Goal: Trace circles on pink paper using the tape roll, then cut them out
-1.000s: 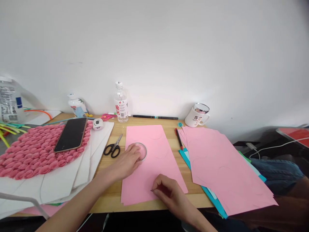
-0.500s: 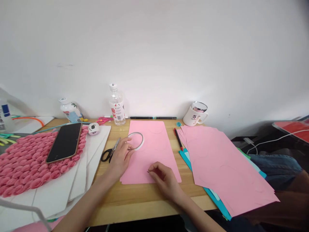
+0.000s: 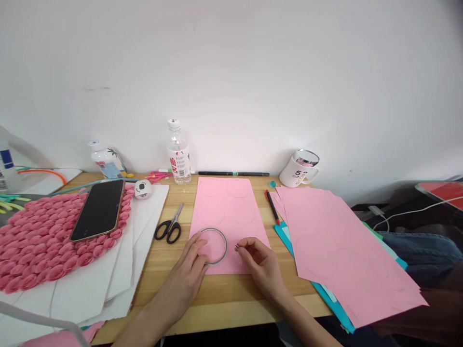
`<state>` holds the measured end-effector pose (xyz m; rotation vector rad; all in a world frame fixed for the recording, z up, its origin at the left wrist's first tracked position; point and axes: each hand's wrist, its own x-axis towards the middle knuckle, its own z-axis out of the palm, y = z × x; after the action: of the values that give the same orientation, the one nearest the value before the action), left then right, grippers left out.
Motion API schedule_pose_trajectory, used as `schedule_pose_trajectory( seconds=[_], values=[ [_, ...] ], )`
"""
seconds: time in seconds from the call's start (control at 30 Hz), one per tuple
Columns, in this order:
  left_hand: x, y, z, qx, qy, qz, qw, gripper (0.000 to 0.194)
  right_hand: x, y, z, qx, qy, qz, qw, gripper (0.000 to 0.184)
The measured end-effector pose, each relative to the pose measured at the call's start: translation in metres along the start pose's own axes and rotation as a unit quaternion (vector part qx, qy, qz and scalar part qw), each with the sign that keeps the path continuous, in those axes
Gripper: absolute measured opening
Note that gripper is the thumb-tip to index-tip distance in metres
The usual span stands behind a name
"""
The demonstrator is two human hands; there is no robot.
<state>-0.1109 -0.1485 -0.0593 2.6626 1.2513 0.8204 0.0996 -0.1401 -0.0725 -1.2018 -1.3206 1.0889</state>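
On the pink paper (image 3: 233,224) in front of me lies a thin grey-white ring (image 3: 226,245), near the sheet's lower left part. My left hand (image 3: 187,267) holds this ring flat from its left side, with the fingertips on the rim. Just right of the ring, my right hand (image 3: 263,266) is closed in a pinch over the paper. A tiny dark tip shows between thumb and finger, too small to name. Faint circles are drawn on the upper part of the paper. Black-handled scissors (image 3: 170,229) lie left of the sheet.
A stack of pink sheets (image 3: 336,241) overhangs the desk edge at right, beside a red-black pen (image 3: 272,206). A white mug (image 3: 299,168) and water bottle (image 3: 179,156) stand by the wall. At left, a phone (image 3: 98,210) rests on pink paper rosettes (image 3: 43,241).
My left hand has slid the ring down the sheet, from its upper left to its lower left. My right hand has shifted slightly right and stays pinched. The scissors now show fully.
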Motion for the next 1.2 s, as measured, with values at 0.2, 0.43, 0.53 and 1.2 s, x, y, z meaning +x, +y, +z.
schedule_pose_trajectory(
  seconds=[0.2, 0.43, 0.53, 1.2],
  values=[
    [-0.002, -0.001, 0.002, -0.007, 0.014, -0.012, 1.000, 0.015, 0.000, -0.003, 0.001, -0.016, -0.008, 0.018, 1.000, 0.021],
    [-0.005, -0.001, -0.001, 0.013, 0.035, -0.012, 0.999, 0.015, 0.010, -0.011, -0.002, -0.026, -0.015, 0.055, 0.998, 0.023],
    [-0.007, 0.002, 0.003, 0.061, 0.051, 0.021, 0.997, 0.015, 0.024, -0.016, -0.003, -0.051, -0.022, 0.058, 0.997, 0.022],
    [-0.007, -0.009, 0.055, 0.071, -0.030, 0.048, 0.996, 0.066, 0.121, -0.051, 0.053, -0.440, -0.435, -0.272, 0.737, 0.018]
  ],
)
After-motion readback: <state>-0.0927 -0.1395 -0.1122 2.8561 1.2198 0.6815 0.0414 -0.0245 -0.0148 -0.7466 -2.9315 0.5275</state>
